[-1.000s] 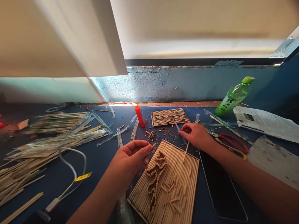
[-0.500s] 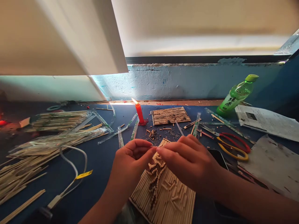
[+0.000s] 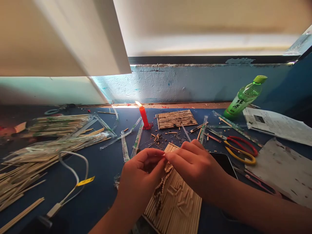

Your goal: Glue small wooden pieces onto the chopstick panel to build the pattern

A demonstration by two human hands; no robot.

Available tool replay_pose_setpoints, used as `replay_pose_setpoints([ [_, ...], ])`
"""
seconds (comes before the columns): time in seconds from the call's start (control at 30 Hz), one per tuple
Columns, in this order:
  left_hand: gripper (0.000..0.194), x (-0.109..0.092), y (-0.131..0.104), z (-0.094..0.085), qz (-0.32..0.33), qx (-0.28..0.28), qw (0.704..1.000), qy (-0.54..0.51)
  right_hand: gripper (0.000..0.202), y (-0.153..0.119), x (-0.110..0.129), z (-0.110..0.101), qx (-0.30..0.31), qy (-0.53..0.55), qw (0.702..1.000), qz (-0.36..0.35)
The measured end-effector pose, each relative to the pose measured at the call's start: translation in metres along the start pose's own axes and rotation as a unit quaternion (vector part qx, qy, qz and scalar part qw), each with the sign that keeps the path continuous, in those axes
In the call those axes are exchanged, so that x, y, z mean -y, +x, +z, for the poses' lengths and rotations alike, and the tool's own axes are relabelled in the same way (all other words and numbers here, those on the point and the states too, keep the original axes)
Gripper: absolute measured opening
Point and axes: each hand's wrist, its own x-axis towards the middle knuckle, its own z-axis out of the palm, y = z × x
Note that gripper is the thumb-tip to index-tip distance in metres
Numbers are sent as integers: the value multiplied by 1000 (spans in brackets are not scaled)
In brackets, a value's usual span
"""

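My left hand (image 3: 140, 177) and my right hand (image 3: 198, 169) meet fingertip to fingertip above a panel of thin wooden sticks (image 3: 170, 221) laid side by side. Both are closed in a pinch; whatever sits between the fingertips is too small to make out. On the panel, a winding outline of tiny bead-like wooden pieces (image 3: 162, 187) is partly covered by my left hand. Short loose stick pieces (image 3: 181, 204) lie scattered to the right of that outline. My wrists and fingers hide parts of the panel.
A lit red candle (image 3: 144, 117) stands behind my hands, beside a smaller stick panel (image 3: 175, 119). At right are scissors (image 3: 240, 148), a phone (image 3: 223, 162), a green bottle (image 3: 245, 97) and papers (image 3: 278, 125). Bundled sticks (image 3: 21, 172) and a white cable (image 3: 73, 174) lie left.
The view has shifted slightly. My fingertips stay together over the panel, and my left hand now covers more of the bead-like outline.
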Motion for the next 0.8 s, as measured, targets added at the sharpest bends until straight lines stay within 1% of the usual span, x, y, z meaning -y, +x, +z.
replay_pose_setpoints([
  [0.07,17,0,-1,-2,26,-1,999,38,17,1,-8,-1,-12,44,998,31],
  [0.13,19,0,-2,-5,48,-11,995,88,13,1,-20,-2,-14,125,989,77],
  [0.23,18,1,-1,-8,54,-18,990,131,9,-3,-41,1,14,251,955,157],
  [0.3,17,2,0,-10,51,-14,989,136,9,-8,-51,6,36,290,936,195],
  [0.33,17,2,1,-10,49,-12,989,138,9,-10,-55,10,45,295,932,204],
  [0.4,16,2,4,-10,49,-11,989,142,10,-13,-59,18,57,295,934,195],
  [0.57,14,3,11,-11,39,1,989,140,10,-16,-60,32,71,293,947,111],
  [0.8,15,4,11,-12,24,10,991,131,11,-19,-61,36,75,295,949,78],
])
